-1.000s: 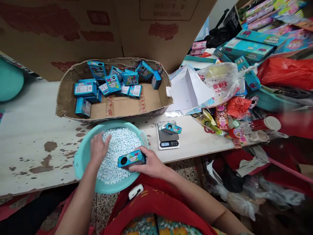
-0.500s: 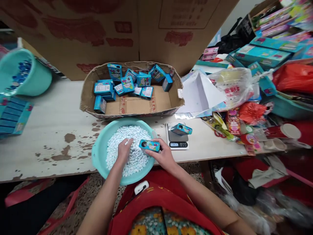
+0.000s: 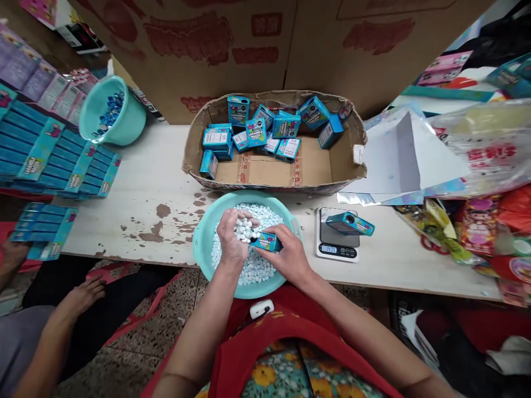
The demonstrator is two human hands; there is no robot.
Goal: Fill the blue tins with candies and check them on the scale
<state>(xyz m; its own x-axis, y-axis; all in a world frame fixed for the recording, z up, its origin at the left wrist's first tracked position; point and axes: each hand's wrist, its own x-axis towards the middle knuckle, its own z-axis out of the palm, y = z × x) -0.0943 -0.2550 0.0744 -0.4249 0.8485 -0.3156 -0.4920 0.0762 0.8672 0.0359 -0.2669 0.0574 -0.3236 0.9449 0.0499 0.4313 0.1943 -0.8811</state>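
White candies (image 3: 246, 229) cupped in the half-curled left hand (image 3: 231, 242). Pinches one blue box (image 3: 266, 241) in the right hand (image 3: 291, 255), thumb to fingers, above one basin (image 3: 201, 237). Leaves free room left of the basin, along the table edge (image 3: 136, 260).

Red garment (image 3: 290, 326), perhaps an apron, orange-flowered teal cloth (image 3: 286, 371)

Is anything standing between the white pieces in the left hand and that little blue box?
Nothing visible is: the white pieces cupped in the left hand sit at the left end of the blue box in the right hand, above the basin.
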